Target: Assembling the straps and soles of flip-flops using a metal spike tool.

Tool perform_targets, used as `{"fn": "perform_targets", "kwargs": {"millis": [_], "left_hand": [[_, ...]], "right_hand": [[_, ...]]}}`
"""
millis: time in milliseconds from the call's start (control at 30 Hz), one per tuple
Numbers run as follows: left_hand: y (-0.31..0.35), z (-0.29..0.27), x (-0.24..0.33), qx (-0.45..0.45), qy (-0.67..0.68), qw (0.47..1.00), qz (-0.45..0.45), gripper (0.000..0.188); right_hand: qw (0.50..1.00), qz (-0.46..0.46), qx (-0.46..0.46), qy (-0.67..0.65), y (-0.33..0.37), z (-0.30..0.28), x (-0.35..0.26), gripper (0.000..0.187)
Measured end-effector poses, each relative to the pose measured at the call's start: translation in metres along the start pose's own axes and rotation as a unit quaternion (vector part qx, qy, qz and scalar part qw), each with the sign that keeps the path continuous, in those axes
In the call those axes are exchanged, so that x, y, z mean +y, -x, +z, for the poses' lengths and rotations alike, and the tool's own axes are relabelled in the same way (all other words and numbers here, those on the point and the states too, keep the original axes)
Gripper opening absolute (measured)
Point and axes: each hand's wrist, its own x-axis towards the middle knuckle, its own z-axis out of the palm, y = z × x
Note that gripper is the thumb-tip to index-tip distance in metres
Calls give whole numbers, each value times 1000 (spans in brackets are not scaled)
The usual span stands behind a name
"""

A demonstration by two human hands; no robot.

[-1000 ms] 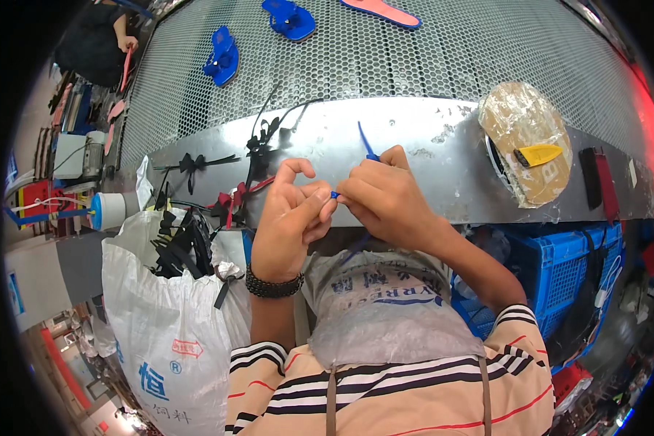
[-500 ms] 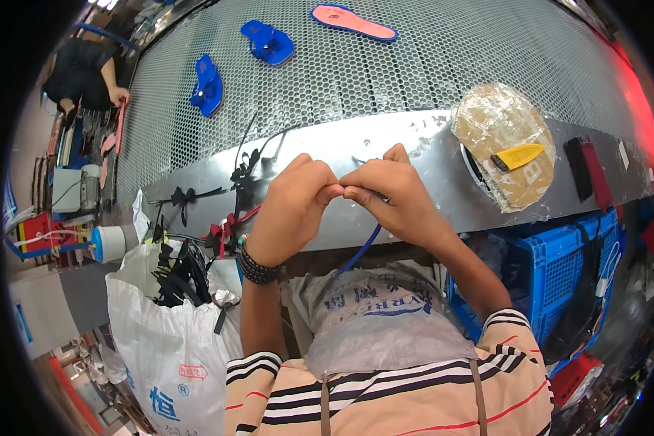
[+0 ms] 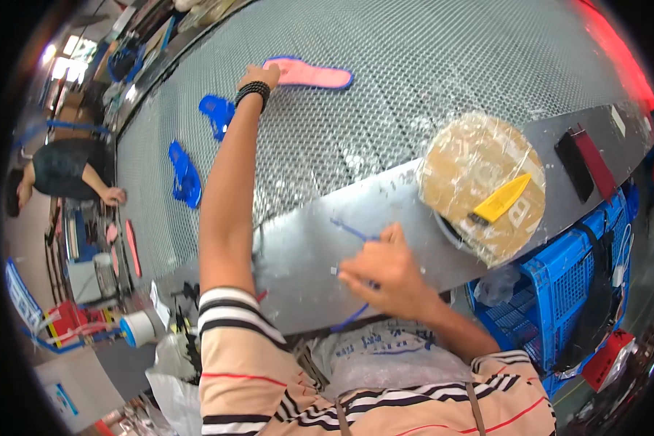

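"Stretching over the mesh tabletop [image 3: 414, 73], a worker's left arm [image 3: 229, 189] reaches far toward a pink sole [image 3: 320, 75] edged in blue."

"Where does the sole lie from the hands?"

"Flat on the mesh, its long axis running left to right, its left end at the left hand [image 3: 258, 76], clearly the nearer. Two blue sandals [image 3: 187, 178] rest left of that forearm. The right hand [image 3: 389, 272] is well apart, over the steel front strip [image 3: 298, 261]."

"And the pose of each?"

"The left is extended ahead, back upward, fingers at the sole's end; whether they have closed on it, the view cannot tell. The right is curled narrow around a thin blue strap [image 3: 352, 230], which pokes out above and below."
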Motion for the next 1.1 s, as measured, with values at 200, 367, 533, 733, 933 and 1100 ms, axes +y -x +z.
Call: {"fn": "perform_targets", "kwargs": {"millis": [200, 367, 533, 733, 933, 1100], "left_hand": [[31, 21, 163, -106, -48, 990, -75, 114], [-3, -14, 89, -158, 96, 983, -3, 106], [151, -124, 9, -199, 481, 823, 228, 105], [361, -159, -72, -249, 585, 634, 439, 142], [420, -152, -108, -280, 578, 609, 465, 140], [434, -151, -113, -283, 576, 617, 455, 136]], "right_hand": [[998, 14, -36, 41, -2, -19, 15, 11], [999, -36, -41, 0, -12, -15, 6, 9], [998, -57, 24, 17, -28, -30, -2, 6], [987, -99, 115, 57, -52, -43, -56, 9], [982, -156, 95, 54, -39, -14, -96, 10], [982, -174, 64, 45, -27, -13, -111, 15]]}}
